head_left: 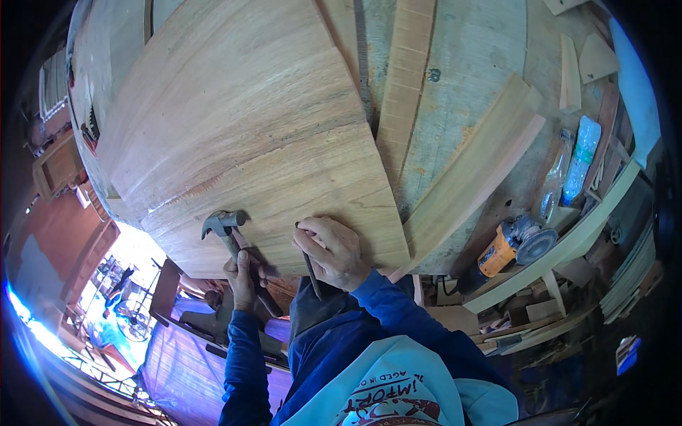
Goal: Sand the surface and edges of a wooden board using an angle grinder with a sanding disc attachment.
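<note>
My left hand (243,282) is wrapped round the wooden handle of a claw hammer (224,221). The hammer's metal head is over the near edge of a wide wooden panel (249,135), and the handle's end sticks out toward my body. To the right, my right hand (332,253) is closed on a thin dark rod (310,271), whose exact kind I cannot make out. This hand is at the panel's near edge, with the rod's lower end pointing toward me. A rough, splintered line runs across the panel's surface beyond both hands.
Right of the panel lie a long narrow board (406,78) and a thicker plank (472,170) on the worn worktable (476,42). An orange angle grinder (497,252) and a clear plastic bottle (582,160) sit at the right. Wood offcuts (547,310) fill the lower right.
</note>
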Tool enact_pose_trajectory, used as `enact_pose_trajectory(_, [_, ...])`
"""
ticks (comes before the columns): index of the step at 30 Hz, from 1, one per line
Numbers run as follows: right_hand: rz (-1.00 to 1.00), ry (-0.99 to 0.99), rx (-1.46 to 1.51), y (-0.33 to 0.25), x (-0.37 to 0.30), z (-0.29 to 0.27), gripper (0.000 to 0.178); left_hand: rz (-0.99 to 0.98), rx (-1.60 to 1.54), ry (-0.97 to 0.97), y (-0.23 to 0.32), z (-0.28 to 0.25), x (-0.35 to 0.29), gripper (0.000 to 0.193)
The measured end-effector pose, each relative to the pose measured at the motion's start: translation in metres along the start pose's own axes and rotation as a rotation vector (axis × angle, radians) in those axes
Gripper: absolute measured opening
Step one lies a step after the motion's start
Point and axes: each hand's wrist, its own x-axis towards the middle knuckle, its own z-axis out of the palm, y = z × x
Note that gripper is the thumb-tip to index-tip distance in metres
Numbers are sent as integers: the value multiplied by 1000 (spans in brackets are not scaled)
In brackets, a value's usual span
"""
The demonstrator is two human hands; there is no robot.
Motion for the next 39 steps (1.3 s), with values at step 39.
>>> enact_pose_trajectory(39, [-89,-14,-161,-12,9,18,19,5,-118,-82,9,-3,-1,33])
